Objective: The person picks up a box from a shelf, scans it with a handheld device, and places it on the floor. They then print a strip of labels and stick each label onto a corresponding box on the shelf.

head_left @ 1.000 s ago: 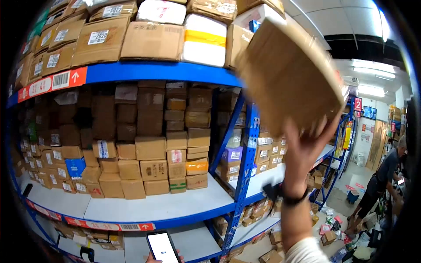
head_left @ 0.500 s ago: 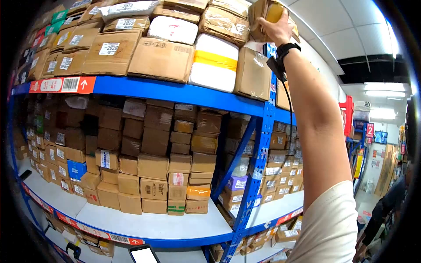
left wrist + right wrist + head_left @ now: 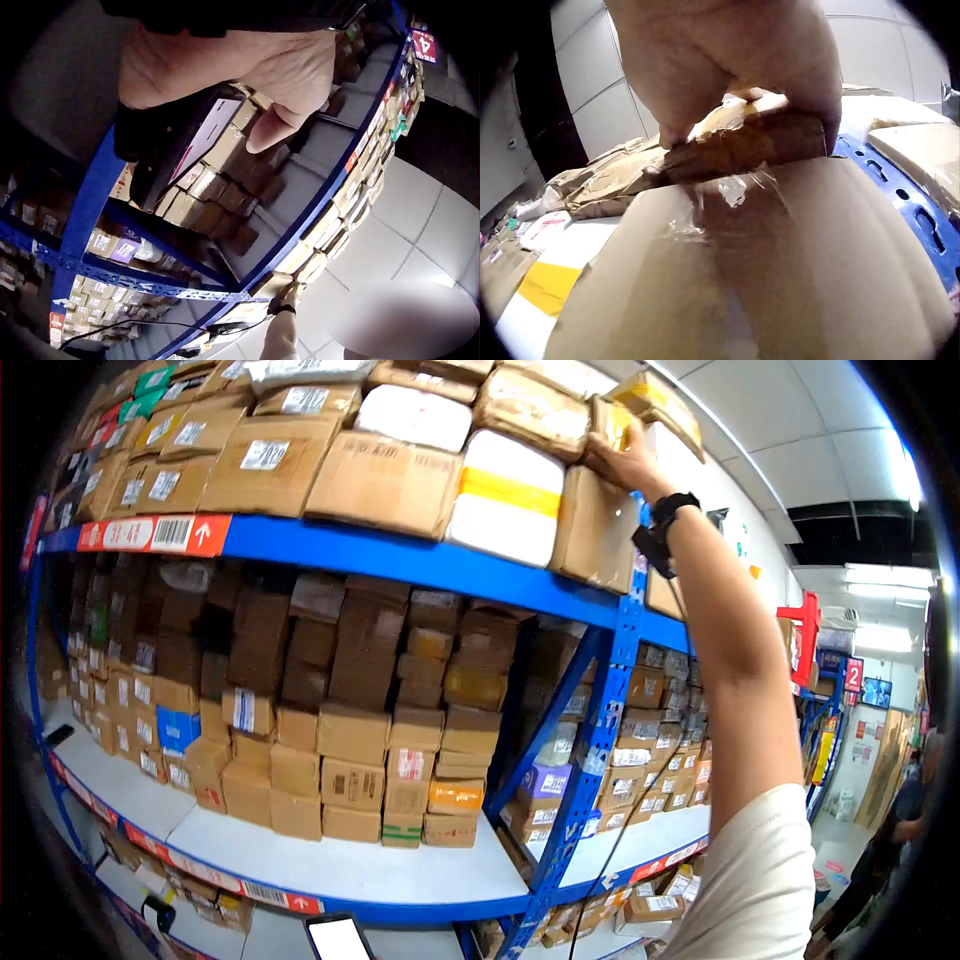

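My right hand point(image 3: 632, 465) reaches up to the top shelf, a black band round its wrist. It grips a small cardboard box point(image 3: 608, 422) with yellow tape on it. In the right wrist view, thumb and fingers straddle this brown box point(image 3: 757, 146), which sits at the top edge of a larger taped carton point(image 3: 735, 262). Low in the head view, a smartphone point(image 3: 338, 937) shows a bright white screen. The left wrist view has my left hand point(image 3: 289, 79) holding that phone point(image 3: 206, 139) in a dark case, the thumb beside its screen.
Blue shelving point(image 3: 400, 565) carries packed rows of labelled cartons. A white parcel with a yellow band point(image 3: 508, 495) stands left of the larger carton. A blue upright post point(image 3: 600, 730) divides the bays. A thin cable point(image 3: 625, 825) hangs from the right wrist. Another person point(image 3: 890, 840) stands far right.
My right hand has carried a box from close in front of the camera up onto the top shelf, where it now sits by the other cartons. The left hand keeps the phone low.
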`<action>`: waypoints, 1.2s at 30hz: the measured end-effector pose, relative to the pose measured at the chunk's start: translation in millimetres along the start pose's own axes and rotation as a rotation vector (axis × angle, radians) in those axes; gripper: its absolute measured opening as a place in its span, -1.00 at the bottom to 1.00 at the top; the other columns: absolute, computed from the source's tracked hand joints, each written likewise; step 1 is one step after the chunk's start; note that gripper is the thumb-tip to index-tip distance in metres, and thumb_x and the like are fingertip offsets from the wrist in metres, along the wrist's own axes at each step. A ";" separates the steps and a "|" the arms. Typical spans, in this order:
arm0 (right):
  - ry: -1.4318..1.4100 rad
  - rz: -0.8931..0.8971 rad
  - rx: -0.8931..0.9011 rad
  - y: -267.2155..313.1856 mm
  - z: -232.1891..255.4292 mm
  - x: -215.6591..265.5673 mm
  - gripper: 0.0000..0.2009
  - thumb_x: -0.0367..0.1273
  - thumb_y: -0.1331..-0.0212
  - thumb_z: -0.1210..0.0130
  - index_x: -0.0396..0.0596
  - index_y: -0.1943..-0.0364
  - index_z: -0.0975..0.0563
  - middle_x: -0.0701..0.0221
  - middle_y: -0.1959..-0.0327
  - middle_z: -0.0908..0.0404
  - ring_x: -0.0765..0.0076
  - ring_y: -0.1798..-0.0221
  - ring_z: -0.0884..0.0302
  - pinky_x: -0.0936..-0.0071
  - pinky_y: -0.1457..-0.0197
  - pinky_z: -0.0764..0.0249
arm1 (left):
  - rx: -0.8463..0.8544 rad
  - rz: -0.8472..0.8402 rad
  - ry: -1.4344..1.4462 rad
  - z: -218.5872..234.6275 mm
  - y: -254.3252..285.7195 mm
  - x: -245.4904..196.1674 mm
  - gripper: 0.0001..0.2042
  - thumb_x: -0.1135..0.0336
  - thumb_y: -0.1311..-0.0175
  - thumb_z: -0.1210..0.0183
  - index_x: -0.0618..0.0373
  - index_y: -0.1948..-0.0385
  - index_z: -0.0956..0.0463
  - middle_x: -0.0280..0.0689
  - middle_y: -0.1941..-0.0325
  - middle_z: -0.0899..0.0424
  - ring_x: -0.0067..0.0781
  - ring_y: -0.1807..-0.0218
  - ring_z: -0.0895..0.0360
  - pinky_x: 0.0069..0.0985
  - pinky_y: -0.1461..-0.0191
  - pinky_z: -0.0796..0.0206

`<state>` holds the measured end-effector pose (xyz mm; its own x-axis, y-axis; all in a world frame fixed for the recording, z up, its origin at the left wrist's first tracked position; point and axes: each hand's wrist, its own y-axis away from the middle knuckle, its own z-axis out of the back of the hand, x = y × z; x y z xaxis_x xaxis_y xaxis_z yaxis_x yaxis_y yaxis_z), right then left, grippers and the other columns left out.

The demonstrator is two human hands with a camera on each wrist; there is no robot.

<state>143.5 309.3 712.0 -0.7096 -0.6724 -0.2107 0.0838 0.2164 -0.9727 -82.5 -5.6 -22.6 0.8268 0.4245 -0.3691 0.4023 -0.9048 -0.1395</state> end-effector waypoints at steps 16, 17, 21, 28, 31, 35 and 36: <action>-0.468 0.274 1.103 469.0 189.3 220.6 -0.69 -0.29 -0.08 -0.15 -0.22 0.14 -0.55 0.08 0.08 -0.55 -0.11 0.00 -0.47 0.10 -0.11 -0.35 | -0.011 0.056 -0.034 24.9 32.5 -111.9 -0.29 0.28 -0.06 0.03 0.20 -0.37 -0.06 0.17 -0.22 -0.39 0.24 -0.18 -0.45 0.09 -0.30 -0.26; -0.657 0.198 1.162 495.6 190.6 252.6 -0.70 -0.33 0.01 -0.20 -0.22 0.19 -0.56 0.12 0.20 -0.55 -0.13 0.10 -0.47 0.08 -0.05 -0.36 | -0.007 0.034 -0.010 33.9 38.2 -127.2 -0.35 0.21 -0.16 0.10 0.23 -0.35 -0.09 0.15 -0.17 -0.45 0.23 -0.15 -0.48 0.06 -0.26 -0.30; -0.646 -0.184 1.509 637.6 219.4 282.7 -0.67 -0.39 0.05 -0.25 -0.23 0.15 -0.58 0.07 0.19 -0.59 -0.10 0.06 -0.51 0.13 -0.05 -0.41 | -0.231 -0.117 -0.264 42.1 49.5 -228.8 -0.40 -0.03 -0.34 0.20 0.33 -0.22 -0.27 0.06 -0.08 -0.56 0.08 -0.05 -0.56 -0.04 -0.17 -0.39; -0.729 -0.351 1.906 709.1 248.0 310.7 -0.44 -0.18 0.07 -0.37 -0.18 -0.03 -0.53 0.02 0.13 -0.61 -0.12 0.08 -0.58 0.15 0.00 -0.52 | -0.693 -0.252 -0.785 13.3 -6.8 -409.2 -0.33 -0.21 -0.35 0.16 0.35 -0.09 -0.36 -0.08 0.08 -0.64 -0.22 0.19 -0.67 -0.27 0.09 -0.54; -0.795 -0.250 1.860 760.3 235.8 307.0 -0.43 -0.13 0.05 -0.34 -0.15 -0.04 -0.52 0.06 0.14 -0.59 -0.07 0.09 -0.57 0.14 0.01 -0.50 | -0.761 -0.235 -0.821 36.6 -40.2 -463.5 -0.40 -0.19 -0.39 0.20 0.29 0.03 -0.41 -0.09 0.20 -0.66 -0.17 0.29 -0.66 -0.22 0.20 -0.56; -0.574 -0.157 1.863 750.9 214.4 337.0 -0.43 -0.12 0.07 -0.33 -0.14 -0.02 -0.52 0.10 0.20 -0.57 -0.06 0.15 -0.56 0.10 0.12 -0.50 | -0.816 -0.278 -0.724 67.8 -87.0 -501.9 -0.43 -0.21 -0.42 0.23 0.23 0.13 -0.43 -0.11 0.23 -0.65 -0.14 0.34 -0.64 -0.17 0.23 -0.54; -0.553 -0.170 1.827 751.4 210.9 344.9 -0.43 -0.12 0.07 -0.33 -0.15 -0.03 -0.52 0.10 0.20 -0.57 -0.06 0.15 -0.56 0.10 0.12 -0.50 | -0.873 -0.349 -0.721 64.7 -98.5 -498.5 -0.39 -0.24 -0.41 0.24 0.25 0.15 -0.45 -0.11 0.24 -0.67 -0.16 0.36 -0.63 -0.18 0.23 -0.53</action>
<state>109.3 90.7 -112.1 -0.5500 -0.8003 0.2387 0.8347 -0.5168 0.1904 -559.7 -130.2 115.7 0.3186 0.2743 -0.9073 0.9256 -0.2963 0.2354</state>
